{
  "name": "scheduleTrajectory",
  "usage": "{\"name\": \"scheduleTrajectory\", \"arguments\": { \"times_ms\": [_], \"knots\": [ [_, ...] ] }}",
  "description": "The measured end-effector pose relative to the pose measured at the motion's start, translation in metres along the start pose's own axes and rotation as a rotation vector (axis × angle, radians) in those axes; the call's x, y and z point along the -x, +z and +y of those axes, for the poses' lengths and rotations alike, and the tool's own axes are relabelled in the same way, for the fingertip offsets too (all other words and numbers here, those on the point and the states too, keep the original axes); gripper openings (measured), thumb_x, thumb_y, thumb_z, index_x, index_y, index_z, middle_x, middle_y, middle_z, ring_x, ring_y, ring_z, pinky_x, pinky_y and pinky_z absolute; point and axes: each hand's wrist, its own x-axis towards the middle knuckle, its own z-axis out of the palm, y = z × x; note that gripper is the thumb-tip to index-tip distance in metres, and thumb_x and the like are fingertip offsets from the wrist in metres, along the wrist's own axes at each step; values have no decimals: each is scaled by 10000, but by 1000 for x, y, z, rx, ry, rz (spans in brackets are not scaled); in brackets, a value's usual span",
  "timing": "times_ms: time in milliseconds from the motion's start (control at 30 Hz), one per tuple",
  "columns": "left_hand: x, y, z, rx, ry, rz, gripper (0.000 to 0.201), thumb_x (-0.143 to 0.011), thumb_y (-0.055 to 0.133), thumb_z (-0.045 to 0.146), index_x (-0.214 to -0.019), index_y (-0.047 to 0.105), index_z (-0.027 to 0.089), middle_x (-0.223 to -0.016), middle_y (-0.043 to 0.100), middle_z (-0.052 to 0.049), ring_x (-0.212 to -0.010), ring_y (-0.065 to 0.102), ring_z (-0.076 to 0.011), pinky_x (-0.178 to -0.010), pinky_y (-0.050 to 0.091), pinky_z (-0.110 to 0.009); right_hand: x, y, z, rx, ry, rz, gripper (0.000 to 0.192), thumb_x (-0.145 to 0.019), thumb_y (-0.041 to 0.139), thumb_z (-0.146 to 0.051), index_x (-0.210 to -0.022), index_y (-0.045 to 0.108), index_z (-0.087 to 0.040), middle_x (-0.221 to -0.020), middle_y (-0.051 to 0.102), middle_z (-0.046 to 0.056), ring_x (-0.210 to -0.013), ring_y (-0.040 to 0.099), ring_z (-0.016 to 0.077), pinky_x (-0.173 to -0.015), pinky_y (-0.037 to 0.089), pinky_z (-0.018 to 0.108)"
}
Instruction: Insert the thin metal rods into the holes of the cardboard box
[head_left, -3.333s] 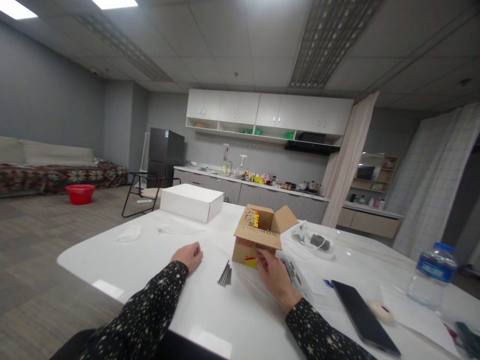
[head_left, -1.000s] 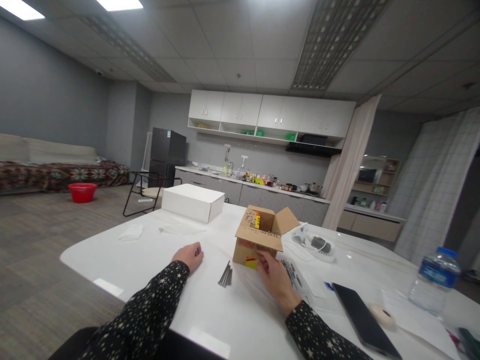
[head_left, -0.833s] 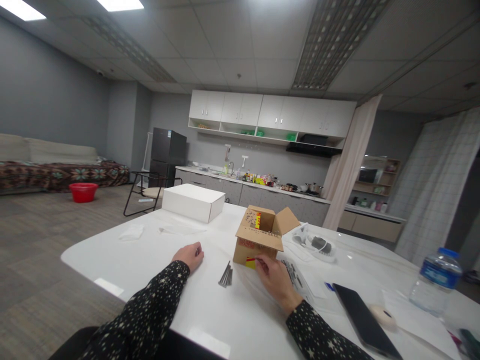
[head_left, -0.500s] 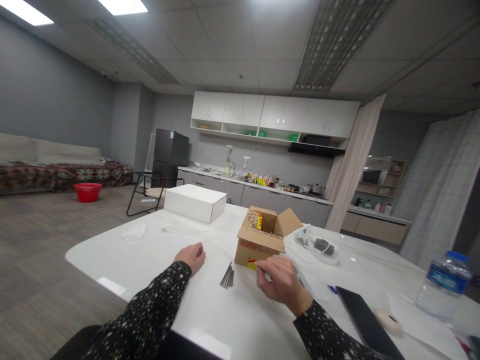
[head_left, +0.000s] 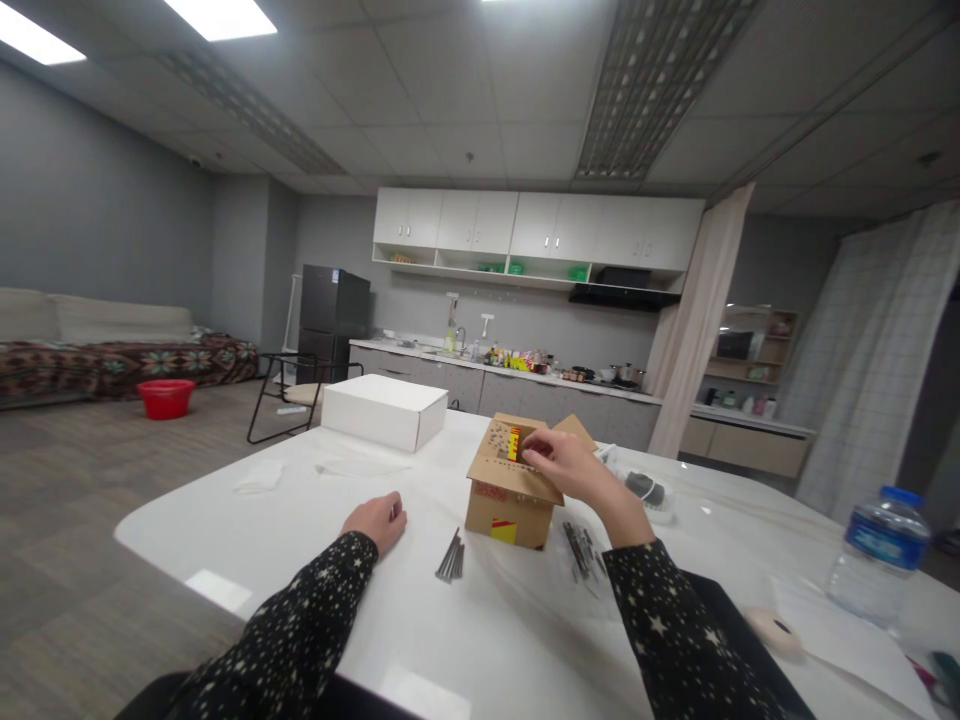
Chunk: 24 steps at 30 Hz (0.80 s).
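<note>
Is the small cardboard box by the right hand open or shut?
Open: the cardboard box has its flaps folded outward, and the right hand reaches over its top opening.

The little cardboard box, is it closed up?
No, the cardboard box has its flaps open and the right hand is reaching into the top.

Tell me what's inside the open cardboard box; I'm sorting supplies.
The right hand reaches into the cardboard box. Only a yellow-red printed inner flap shows; the contents are hidden by its walls and the hand.
</note>
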Motion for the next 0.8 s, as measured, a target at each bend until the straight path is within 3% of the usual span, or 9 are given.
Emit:
{"name": "scheduleTrajectory", "arguments": {
  "times_ms": [267,800],
  "knots": [
    [1,-2,3,-18,2,-2,182,-823,433,334,-827,573,217,-785,660,-49,-772,608,-194,-688,406,-284,-11,23,19,115,-21,-31,172,-823,524,-198,-889,682,-182,-918,698,56,-836,616,183,-720,429,260],
    [2,-2,2,-15,3,-7,186,-820,431,339,-826,572,218,-791,659,-45,-755,605,-186,-679,406,-276,-10,27,18,174,6,-44,191,-829,492,-158,-855,677,-197,-914,701,48,-831,622,182,-709,418,245]
  ]
}}
